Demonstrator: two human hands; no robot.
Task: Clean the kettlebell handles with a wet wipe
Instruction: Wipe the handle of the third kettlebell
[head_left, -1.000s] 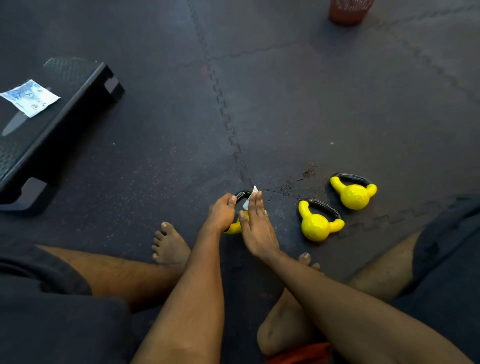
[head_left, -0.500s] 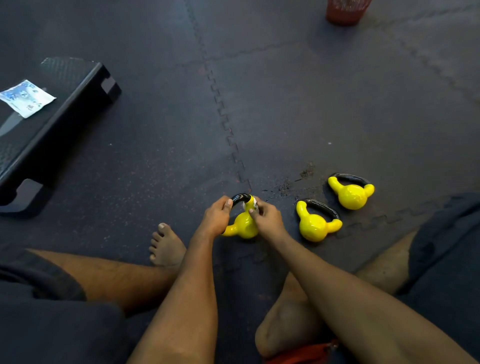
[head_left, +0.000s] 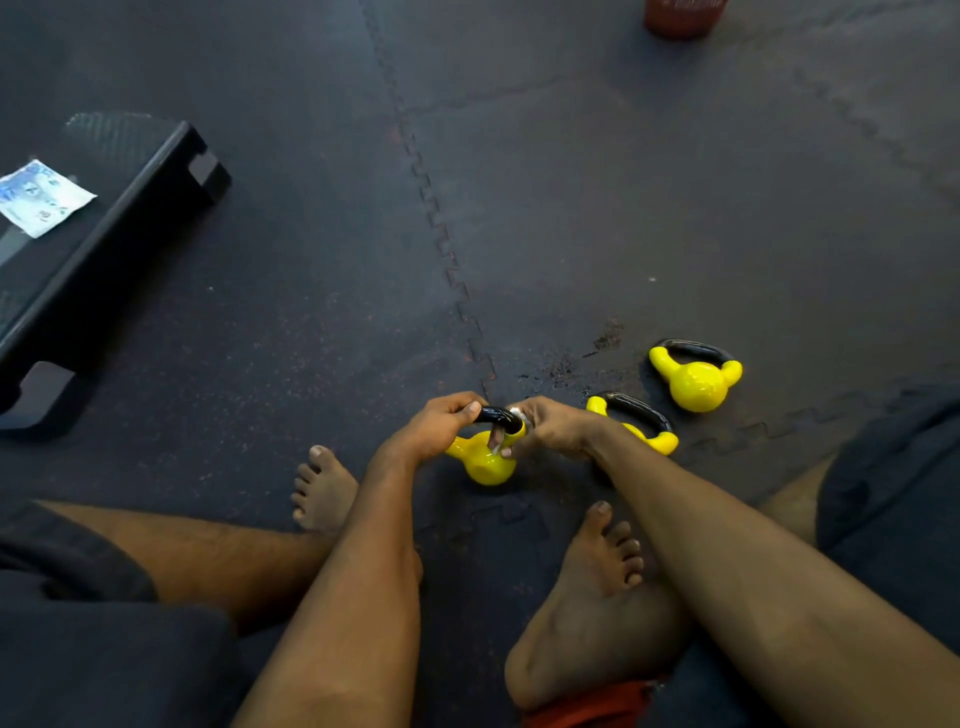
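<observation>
The dark rubber floor mat (head_left: 623, 208) carries everything, and a black step platform (head_left: 104, 270) lies well apart at the left. Three small yellow kettlebells are here: the far kettlebell (head_left: 696, 382) and the middle kettlebell (head_left: 631, 410) lie at the right, and the nearest kettlebell (head_left: 485, 462) is low over the mat, just in front of the person's bare feet. It looks small, but I judge it dense and stiff, and its glossy coat is probably slippery when wet, so it is better taken by the black handle (head_left: 496, 415) than by the round body. The left hand (head_left: 436, 426) has its fingers curled over the left end of this handle and steadies it. The right hand (head_left: 556, 428), close beside, pinches the wet wipe (head_left: 515, 414) around the right part of the handle. The wipe is thin and soft; it probably bunches or tears if pulled hard
</observation>
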